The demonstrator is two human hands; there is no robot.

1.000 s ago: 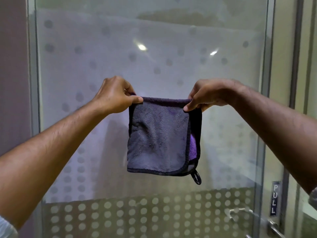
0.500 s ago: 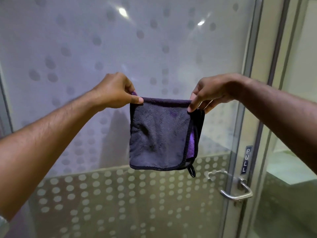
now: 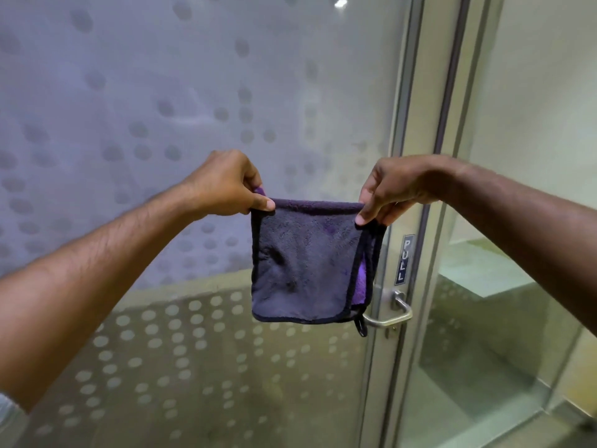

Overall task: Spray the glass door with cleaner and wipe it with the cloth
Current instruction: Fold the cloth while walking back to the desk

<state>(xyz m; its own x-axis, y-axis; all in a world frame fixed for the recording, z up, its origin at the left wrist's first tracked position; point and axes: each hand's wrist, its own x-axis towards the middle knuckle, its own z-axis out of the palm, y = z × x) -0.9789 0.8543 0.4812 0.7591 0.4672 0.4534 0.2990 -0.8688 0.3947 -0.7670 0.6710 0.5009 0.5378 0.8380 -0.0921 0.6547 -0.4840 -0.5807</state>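
Note:
A folded grey cloth (image 3: 303,270) with a purple inner side and black trim hangs in front of the glass door (image 3: 161,108). My left hand (image 3: 226,184) pinches its top left corner and my right hand (image 3: 397,189) pinches its top right corner, so the top edge is stretched flat. A small black loop dangles from the cloth's lower right corner. The door is frosted with a dotted pattern, clear dots above and white dots on the lower band. The cloth hangs a little off the glass. No spray bottle is in view.
A metal lever handle (image 3: 392,313) sits on the door's right edge, partly behind the cloth, with a PULL label (image 3: 403,260) above it. A metal door frame (image 3: 416,156) runs vertically on the right, with a clear glass panel (image 3: 517,286) beyond it.
The view has shifted down and to the right along the door, bringing the handle and frame closer to centre. Both hands keep the same hold on the cloth's top corners.

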